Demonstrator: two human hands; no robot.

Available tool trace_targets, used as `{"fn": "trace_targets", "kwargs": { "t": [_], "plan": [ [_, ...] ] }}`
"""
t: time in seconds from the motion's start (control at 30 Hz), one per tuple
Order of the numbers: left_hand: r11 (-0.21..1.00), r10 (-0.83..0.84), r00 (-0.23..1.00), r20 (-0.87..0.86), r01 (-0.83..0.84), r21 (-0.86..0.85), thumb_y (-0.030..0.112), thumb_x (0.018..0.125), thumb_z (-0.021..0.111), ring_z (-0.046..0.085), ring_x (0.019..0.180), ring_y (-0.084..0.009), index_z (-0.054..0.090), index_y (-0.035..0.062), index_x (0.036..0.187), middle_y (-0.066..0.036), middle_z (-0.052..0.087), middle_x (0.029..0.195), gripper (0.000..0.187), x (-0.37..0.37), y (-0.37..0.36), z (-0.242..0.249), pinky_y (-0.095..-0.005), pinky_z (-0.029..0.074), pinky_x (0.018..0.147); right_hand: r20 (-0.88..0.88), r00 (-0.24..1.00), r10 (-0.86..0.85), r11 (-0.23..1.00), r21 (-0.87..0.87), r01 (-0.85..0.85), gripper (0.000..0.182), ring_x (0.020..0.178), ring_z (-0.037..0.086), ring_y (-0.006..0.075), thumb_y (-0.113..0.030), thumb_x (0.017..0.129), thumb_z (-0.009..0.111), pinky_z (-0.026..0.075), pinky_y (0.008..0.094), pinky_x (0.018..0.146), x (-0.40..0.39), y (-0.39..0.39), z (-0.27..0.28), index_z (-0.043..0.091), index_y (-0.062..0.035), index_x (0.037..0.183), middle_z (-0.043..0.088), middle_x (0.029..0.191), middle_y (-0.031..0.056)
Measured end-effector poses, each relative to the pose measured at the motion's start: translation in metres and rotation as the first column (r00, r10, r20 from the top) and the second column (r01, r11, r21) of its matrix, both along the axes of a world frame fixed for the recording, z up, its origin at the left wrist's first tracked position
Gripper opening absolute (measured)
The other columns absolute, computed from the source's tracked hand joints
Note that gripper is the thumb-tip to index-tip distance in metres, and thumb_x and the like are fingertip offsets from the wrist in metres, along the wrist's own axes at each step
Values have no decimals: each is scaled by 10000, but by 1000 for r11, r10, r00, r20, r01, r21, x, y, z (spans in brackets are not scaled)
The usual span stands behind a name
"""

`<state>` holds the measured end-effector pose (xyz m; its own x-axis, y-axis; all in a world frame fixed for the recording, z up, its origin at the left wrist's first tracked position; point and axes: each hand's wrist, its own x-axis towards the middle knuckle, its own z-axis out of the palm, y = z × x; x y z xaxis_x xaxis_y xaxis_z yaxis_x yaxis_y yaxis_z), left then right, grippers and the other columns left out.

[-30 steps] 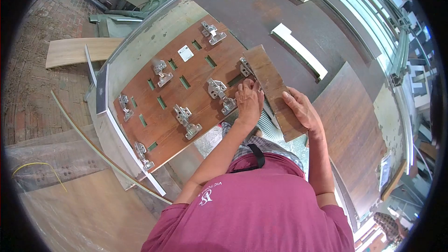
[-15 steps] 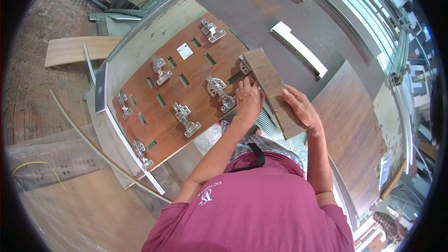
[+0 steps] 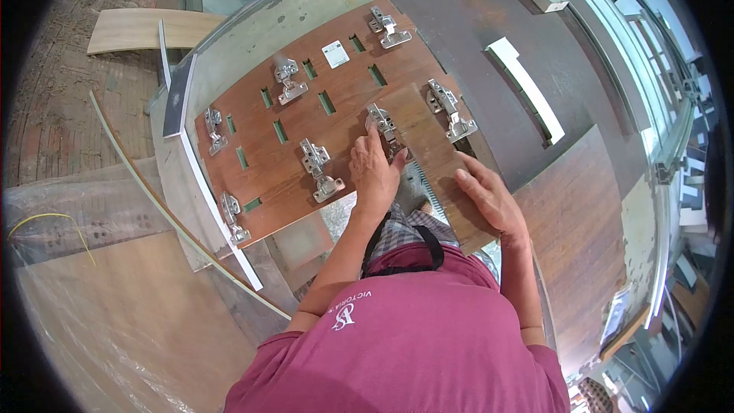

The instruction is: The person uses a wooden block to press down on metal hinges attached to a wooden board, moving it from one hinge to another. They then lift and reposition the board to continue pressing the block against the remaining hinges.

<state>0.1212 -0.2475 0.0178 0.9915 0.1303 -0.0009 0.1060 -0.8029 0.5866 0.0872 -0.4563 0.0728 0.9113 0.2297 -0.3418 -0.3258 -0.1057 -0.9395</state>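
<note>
My right hand [image 3: 488,197] is closed on the edge of a narrow brown wooden board [image 3: 436,160], thumb on its upper face. The board overlaps the front right of a larger reddish-brown panel [image 3: 290,176] with slots cut through it. At the board's left edge, my left hand [image 3: 375,172] has its index finger and thumb on a metal cabinet hinge [image 3: 382,124]; part of this hinge is hidden. Another hinge [image 3: 451,111] lies just beyond the board, and one more hinge [image 3: 319,170] is left of my left hand.
Several other hinges and a white label [image 3: 335,54] are on the slotted panel. A white strip [image 3: 527,92] lies on the dark table [image 3: 459,19]. At right is a large brown panel [image 3: 573,229]. A long curved strip [image 3: 164,206] leans at left.
The narrow board has shifted left across the panel, from the right-hand hinge to the neighbouring one, and lies flatter. Both hands have moved with it. The right-hand hinge is now uncovered.
</note>
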Motion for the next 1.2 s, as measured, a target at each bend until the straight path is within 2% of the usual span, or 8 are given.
{"fn": "trace_targets", "kwargs": {
  "t": [0.1, 0.53, 0.67, 0.73, 0.8, 0.87, 1.07, 1.2],
  "plan": [
    [998, -55, 995, -83, 52, -35, 189, 821, 694, 536, 1063, -379, 370, -40, 1380, -202, 577, 1083, 686, 1, 5, -3, -497, 402, 892, 42, 990, 136, 981, -145, -129, 650, 1186, 539, 254, -431, 962, 521, 398, 347, 1000, 7, 8, -10, 428, 62, 1375, 567, 1282, 235],
    [1000, 29, 998, -57, -29, 7, 95, 787, 664, 570, 1003, -382, 403, -70, 1346, -225, 618, 1062, 639, 4, 4, -11, -489, 420, 853, 46, 993, 112, 987, -123, -106, 581, 1177, 534, 221, -366, 974, 531, 393, 317, 1006, 7, 19, -20, 442, 46, 1374, 580, 1276, 192],
    [994, 37, 991, 130, -23, -106, 124, 797, 672, 562, 997, -380, 475, -16, 1296, -215, 592, 1041, 555, -21, 18, 9, -478, 433, 860, -130, 989, 72, 981, 188, -47, 542, 1163, 518, 172, -293, 986, 529, 393, 301, 1003, 5, 24, -8, 420, 44, 1396, 571, 1279, 143],
    [980, 57, 985, 165, -23, -197, 160, 793, 695, 545, 1016, -373, 469, -18, 1304, -204, 570, 1074, 587, -36, 29, 21, -491, 417, 886, -147, 985, 95, 980, 190, -66, 553, 1160, 522, 173, -308, 990, 524, 398, 297, 995, 6, 28, -8, 407, 32, 1409, 571, 1273, 152],
    [987, 159, 943, 291, -152, -49, 201, 802, 705, 520, 1046, -360, 495, 11, 1289, -202, 538, 1116, 564, -53, 53, 30, -480, 408, 913, -113, 980, 164, 985, 79, -156, 594, 1157, 526, 187, -352, 980, 538, 400, 302, 991, 9, 35, -5, 403, 30, 1414, 570, 1272, 171],
    [949, 288, 924, 251, -311, 56, 213, 801, 713, 504, 1074, -363, 499, 22, 1287, -209, 515, 1151, 564, -66, 73, 21, -464, 399, 934, -99, 967, 235, 971, 54, -231, 615, 1159, 526, 192, -371, 974, 542, 399, 303, 990, 13, 43, -12, 397, 30, 1418, 571, 1271, 177],
    [930, 361, 930, 65, -354, -97, 210, 812, 712, 556, 1016, -345, 478, 3, 1312, -192, 577, 1084, 589, -69, 97, -1, -424, 438, 889, -107, 936, 335, 942, 5, -337, 674, 1166, 522, 206, -415, 955, 568, 391, 308, 994, 15, 80, -1, 386, 33, 1424, 570, 1274, 192],
    [937, 317, 948, -10, -315, -150, 250, 839, 683, 573, 984, -355, 470, 20, 1299, -166, 605, 1037, 557, -63, 104, -10, -498, 437, 828, -109, 940, 324, 945, -4, -326, 676, 1170, 516, 198, -406, 951, 582, 389, 304, 997, 13, 96, -1, 384, 31, 1426, 564, 1285, 185]
  ]
}}
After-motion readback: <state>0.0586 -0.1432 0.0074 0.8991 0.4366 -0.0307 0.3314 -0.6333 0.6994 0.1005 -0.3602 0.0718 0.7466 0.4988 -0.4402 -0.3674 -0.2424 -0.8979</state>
